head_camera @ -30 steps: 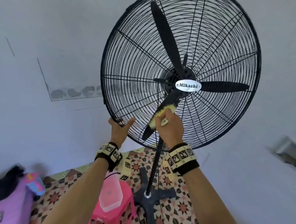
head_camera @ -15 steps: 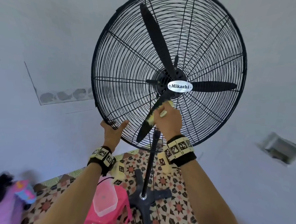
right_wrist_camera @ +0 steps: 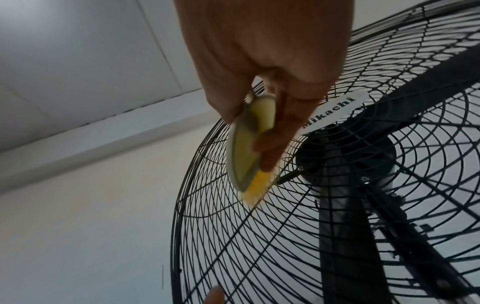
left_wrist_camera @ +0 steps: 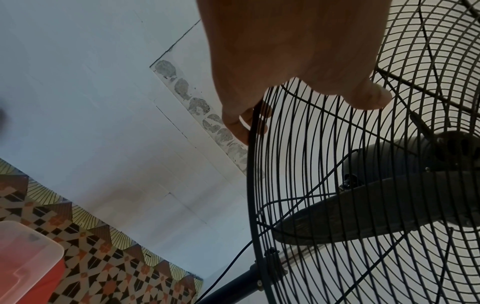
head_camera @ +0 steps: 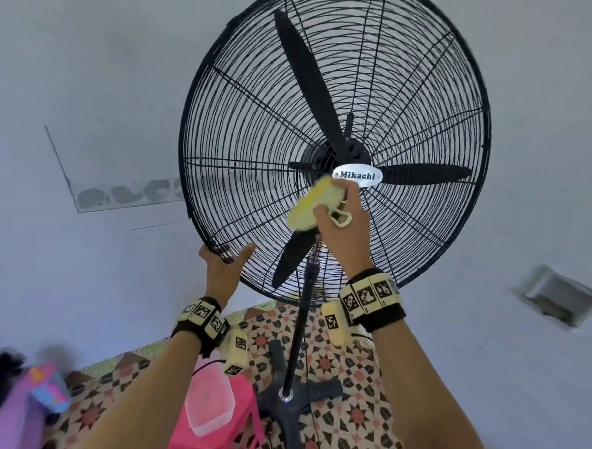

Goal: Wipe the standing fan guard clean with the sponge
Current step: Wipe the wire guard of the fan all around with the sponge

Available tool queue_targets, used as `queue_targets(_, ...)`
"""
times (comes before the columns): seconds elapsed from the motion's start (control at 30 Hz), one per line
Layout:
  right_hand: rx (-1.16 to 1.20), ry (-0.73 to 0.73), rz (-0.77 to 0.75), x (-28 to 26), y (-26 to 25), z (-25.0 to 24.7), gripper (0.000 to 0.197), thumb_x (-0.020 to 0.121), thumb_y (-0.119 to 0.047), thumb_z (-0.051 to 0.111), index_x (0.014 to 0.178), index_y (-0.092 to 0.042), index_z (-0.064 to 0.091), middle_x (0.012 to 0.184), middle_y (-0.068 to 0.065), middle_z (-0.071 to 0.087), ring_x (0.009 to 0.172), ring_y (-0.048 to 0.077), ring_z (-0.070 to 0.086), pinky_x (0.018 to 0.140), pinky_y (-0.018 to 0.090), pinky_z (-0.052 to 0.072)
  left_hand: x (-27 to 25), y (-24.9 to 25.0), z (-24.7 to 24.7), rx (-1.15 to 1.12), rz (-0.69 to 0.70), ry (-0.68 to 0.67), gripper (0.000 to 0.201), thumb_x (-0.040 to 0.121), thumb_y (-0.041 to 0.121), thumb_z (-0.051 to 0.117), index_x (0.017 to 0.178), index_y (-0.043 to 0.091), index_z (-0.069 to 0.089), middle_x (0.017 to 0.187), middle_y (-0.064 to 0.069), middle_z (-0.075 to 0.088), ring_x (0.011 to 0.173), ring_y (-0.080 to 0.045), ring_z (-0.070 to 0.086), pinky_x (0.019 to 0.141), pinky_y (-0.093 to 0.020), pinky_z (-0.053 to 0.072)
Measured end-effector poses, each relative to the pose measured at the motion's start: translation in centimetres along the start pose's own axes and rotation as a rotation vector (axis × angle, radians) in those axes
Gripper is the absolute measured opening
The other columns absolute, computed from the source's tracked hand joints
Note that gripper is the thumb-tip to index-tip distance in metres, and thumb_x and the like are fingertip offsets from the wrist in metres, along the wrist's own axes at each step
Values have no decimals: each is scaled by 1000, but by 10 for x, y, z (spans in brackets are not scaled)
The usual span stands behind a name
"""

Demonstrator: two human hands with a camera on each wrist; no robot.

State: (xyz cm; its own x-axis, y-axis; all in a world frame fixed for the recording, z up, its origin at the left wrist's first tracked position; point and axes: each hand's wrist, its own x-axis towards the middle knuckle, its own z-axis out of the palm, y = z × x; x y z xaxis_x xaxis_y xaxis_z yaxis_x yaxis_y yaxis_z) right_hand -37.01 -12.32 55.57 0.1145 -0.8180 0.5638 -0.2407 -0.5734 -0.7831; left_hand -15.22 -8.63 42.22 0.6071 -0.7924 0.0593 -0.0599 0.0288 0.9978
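Progress mid-wipe, judged | R hand point(head_camera: 347, 223) curled round sponge point(head_camera: 311, 208), pressed on fan guard point(head_camera: 242, 173) just below-left of badge point(head_camera: 357, 175) | L hand point(head_camera: 224, 267) grips lower-left rim (steadying) | most wires prob. left.

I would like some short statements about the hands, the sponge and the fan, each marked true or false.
1. The right hand holds the sponge against the fan guard. True.
2. The left hand grips the fan pole. False: it holds the guard's lower left rim.
3. The sponge is beside the Mikachi badge. True.
4. The clear container sits on a blue stool. False: the stool is pink.
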Motion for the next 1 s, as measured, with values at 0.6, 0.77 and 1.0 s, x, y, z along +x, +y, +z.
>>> queue_targets(0.6,297,224,167,-18,18,2,46,93,-3,67,132,-25,55,114,-5,64,94,17,73,55,44,63,-2,3,0,10,7,1,116,73,66,75,151,14,7,154,-11,38,139,-31,42,120,-51,34)
queue_targets(0.77,291,319,177,-18,13,3,45,90,-6,69,127,-26,54,103,-1,70,86,20,76,55,46,64,-3,5,3,33,25,0,111,79,61,74,151,12,6,156,-12,35,137,-26,39,118,-45,33)
queue_targets(1.0,350,198,153,-18,18,4,52,90,0,70,135,-25,65,118,3,69,101,22,72,53,33,61,-1,2,-1,11,6,-6,112,75,63,75,150,14,8,147,-8,43,133,-28,46,116,-46,38)
